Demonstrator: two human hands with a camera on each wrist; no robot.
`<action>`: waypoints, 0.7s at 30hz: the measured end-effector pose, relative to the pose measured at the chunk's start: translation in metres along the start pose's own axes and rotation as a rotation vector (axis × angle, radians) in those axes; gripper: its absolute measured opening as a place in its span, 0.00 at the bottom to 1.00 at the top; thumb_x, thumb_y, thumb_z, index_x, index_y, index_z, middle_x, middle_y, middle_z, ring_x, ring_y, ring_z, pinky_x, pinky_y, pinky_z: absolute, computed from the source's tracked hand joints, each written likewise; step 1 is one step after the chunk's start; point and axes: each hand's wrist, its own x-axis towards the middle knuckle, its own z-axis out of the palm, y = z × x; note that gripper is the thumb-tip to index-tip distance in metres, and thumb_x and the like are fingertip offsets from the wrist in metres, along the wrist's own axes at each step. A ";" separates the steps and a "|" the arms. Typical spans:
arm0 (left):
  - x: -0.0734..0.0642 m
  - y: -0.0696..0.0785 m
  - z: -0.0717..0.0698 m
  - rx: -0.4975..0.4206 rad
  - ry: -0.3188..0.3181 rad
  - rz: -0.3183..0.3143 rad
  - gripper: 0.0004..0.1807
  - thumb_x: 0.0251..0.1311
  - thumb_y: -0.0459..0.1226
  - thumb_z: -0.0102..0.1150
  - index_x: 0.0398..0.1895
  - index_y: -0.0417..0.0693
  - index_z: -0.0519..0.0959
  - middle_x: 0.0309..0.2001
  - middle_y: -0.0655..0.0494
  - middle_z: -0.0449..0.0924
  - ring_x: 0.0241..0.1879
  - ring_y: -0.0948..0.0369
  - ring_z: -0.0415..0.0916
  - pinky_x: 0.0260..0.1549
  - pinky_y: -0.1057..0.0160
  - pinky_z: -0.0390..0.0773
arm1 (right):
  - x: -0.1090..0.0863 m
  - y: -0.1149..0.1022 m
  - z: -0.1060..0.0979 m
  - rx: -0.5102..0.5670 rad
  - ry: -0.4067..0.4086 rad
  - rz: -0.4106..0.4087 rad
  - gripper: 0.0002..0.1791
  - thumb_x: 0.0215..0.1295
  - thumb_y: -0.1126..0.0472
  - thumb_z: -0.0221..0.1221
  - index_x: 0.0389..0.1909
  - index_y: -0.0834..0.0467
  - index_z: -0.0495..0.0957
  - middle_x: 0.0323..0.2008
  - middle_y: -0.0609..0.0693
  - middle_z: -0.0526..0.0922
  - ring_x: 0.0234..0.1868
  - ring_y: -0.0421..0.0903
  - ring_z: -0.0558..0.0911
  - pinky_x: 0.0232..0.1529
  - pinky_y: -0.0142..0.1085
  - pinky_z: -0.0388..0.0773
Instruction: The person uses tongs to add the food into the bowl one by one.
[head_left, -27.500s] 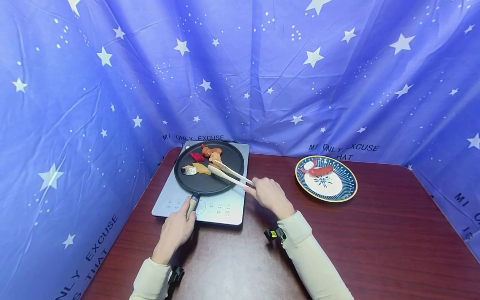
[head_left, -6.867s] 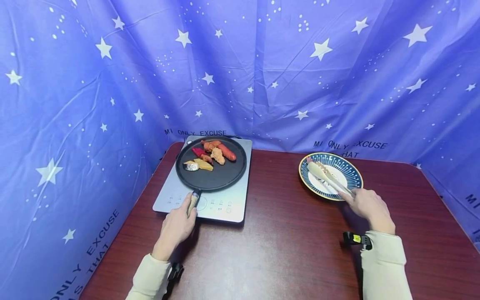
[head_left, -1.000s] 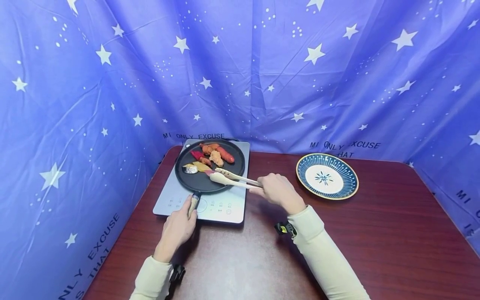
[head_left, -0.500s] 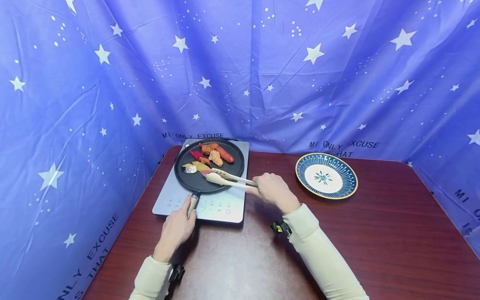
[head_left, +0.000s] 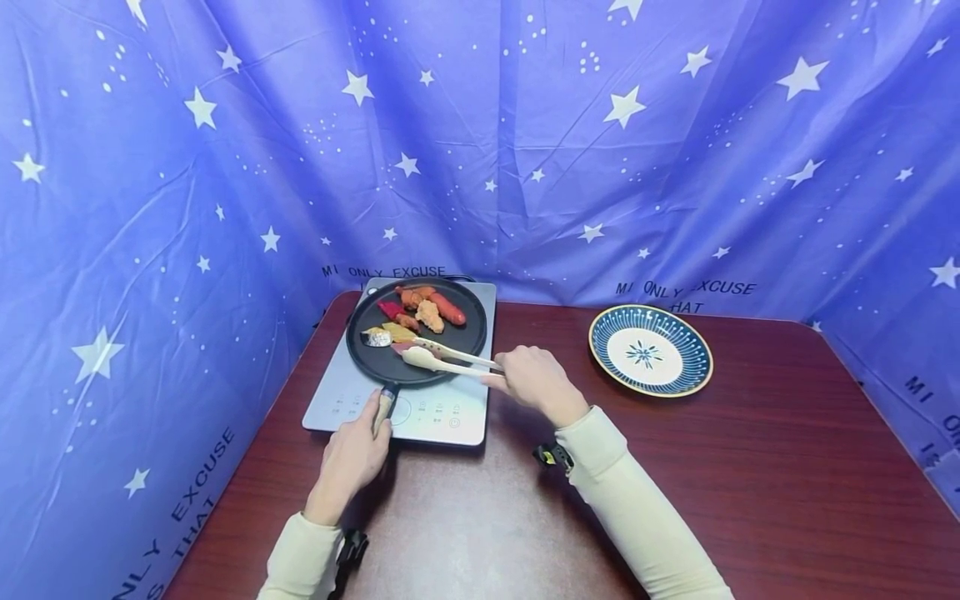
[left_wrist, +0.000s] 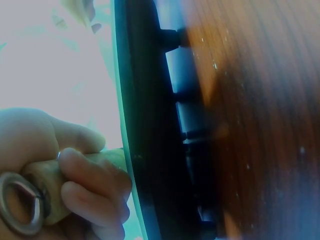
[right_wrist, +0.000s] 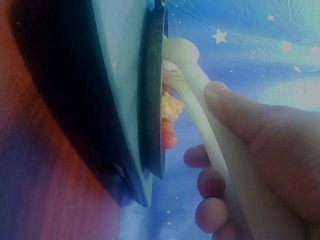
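My left hand grips the handle of a black flat frying pan. Its fingers wrap the handle in the left wrist view. My right hand holds cream-coloured tongs, thumb on one arm and fingers under the other. The tongs' tips are low over the pan's near half, with a pinkish piece of food between them. Around them in the pan lie a red sausage, a breaded fried piece, a yellow piece, a silver-skinned piece and reddish pieces.
Under the pan is a silver induction cooktop with touch controls along its front. A blue-patterned plate with a yellow rim stands to the right on the dark red wooden table. Blue star-printed curtains enclose the table's back and sides.
Since the oldest frame, the sausage and the pinkish piece have gone from plate to pan, leaving the plate bare. Over the last second the tongs have shifted slightly left; the left hand stays put.
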 end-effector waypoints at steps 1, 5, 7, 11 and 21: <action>0.000 0.000 0.000 -0.001 0.001 0.000 0.30 0.65 0.44 0.45 0.70 0.49 0.61 0.44 0.31 0.78 0.33 0.38 0.78 0.31 0.43 0.73 | 0.000 -0.001 0.000 -0.001 0.001 -0.002 0.21 0.62 0.40 0.57 0.20 0.51 0.73 0.14 0.45 0.70 0.17 0.49 0.73 0.20 0.45 0.70; -0.001 0.002 -0.001 -0.005 0.027 0.011 0.30 0.63 0.43 0.46 0.69 0.48 0.63 0.43 0.31 0.79 0.33 0.38 0.78 0.30 0.43 0.73 | 0.001 -0.003 0.002 -0.006 0.006 -0.005 0.21 0.61 0.41 0.58 0.19 0.51 0.71 0.14 0.45 0.70 0.16 0.49 0.73 0.20 0.45 0.70; -0.002 0.002 -0.002 -0.006 0.037 0.013 0.30 0.63 0.43 0.47 0.69 0.47 0.63 0.42 0.31 0.79 0.32 0.38 0.78 0.30 0.43 0.73 | 0.002 -0.004 0.002 -0.010 0.014 -0.010 0.21 0.61 0.41 0.59 0.19 0.51 0.71 0.14 0.46 0.70 0.16 0.49 0.73 0.20 0.46 0.71; -0.001 0.002 -0.002 -0.004 0.032 0.009 0.30 0.63 0.43 0.47 0.69 0.48 0.63 0.42 0.31 0.79 0.33 0.38 0.78 0.30 0.43 0.73 | 0.004 -0.006 0.004 -0.020 0.021 -0.013 0.21 0.61 0.40 0.58 0.19 0.52 0.72 0.14 0.46 0.70 0.16 0.49 0.73 0.20 0.46 0.71; -0.001 0.001 -0.001 -0.004 0.007 0.001 0.30 0.65 0.44 0.46 0.70 0.48 0.62 0.44 0.31 0.78 0.35 0.38 0.78 0.32 0.43 0.73 | 0.009 -0.010 0.006 -0.017 0.003 -0.015 0.21 0.62 0.40 0.57 0.20 0.52 0.74 0.14 0.46 0.69 0.16 0.50 0.74 0.20 0.46 0.71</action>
